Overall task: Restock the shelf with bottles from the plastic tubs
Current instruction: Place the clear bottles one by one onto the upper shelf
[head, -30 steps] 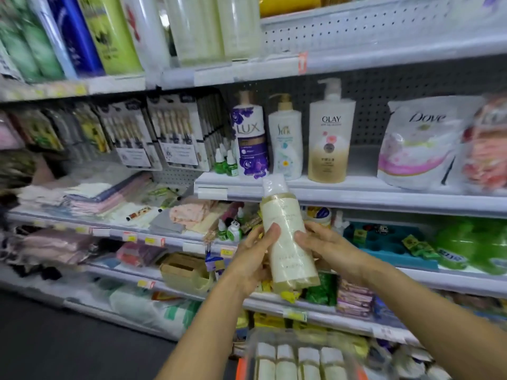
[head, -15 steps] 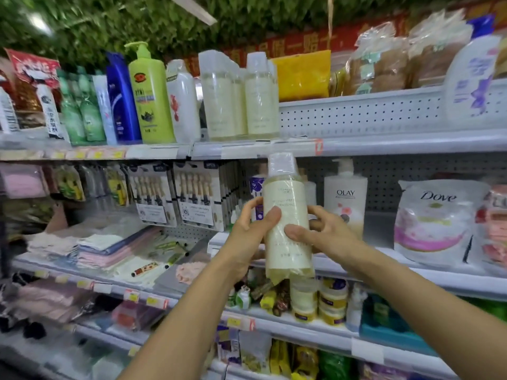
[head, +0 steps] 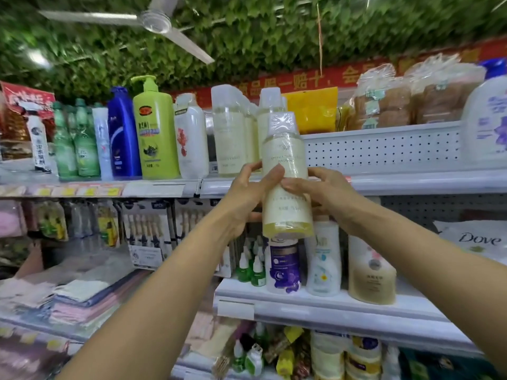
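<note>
Two matching bottles (head: 229, 133) already sit up top; your left hand (head: 248, 194) and right hand (head: 319, 192) grip the wrapped bottle (head: 285, 176) just below that top shelf (head: 411, 183), so it's not placed yet.

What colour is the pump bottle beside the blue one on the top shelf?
Lime green pump bottle, with a matching green pump; clearest in the head view.
</note>
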The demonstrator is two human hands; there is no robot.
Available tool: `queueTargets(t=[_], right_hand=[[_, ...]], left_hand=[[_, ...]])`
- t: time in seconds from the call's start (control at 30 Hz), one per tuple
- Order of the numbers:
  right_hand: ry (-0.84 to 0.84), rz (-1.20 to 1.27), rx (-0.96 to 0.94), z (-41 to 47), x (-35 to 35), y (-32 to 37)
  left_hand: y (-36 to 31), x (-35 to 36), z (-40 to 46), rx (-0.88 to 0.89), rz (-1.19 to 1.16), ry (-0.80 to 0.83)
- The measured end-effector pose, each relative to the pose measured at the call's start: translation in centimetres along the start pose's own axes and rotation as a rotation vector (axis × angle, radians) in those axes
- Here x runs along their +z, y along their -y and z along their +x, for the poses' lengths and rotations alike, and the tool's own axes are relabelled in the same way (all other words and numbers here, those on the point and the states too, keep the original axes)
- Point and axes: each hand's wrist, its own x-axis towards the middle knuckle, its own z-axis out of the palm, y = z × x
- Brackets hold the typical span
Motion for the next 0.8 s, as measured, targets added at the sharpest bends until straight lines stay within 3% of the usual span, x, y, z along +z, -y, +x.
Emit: queueTargets(t=[0.3, 0.53, 0.8], right_hand=[[-0.075, -0.029, -0.167, 7.4, 0.3, 4.2], [-0.109, -0.065, -0.271, 13.1, 0.5, 4.5], [-0.073, -0.035, -0.209, 16.7, 1.0, 2.8]], left_hand=[[-5.2, -3.0, 6.9, 0.189, 0.108, 0.083], [-6.4, -4.2, 12.4, 0.235, 0.022, 0.141], [-4.1, -4.3, 16.0, 0.221, 0.011, 0.117]])
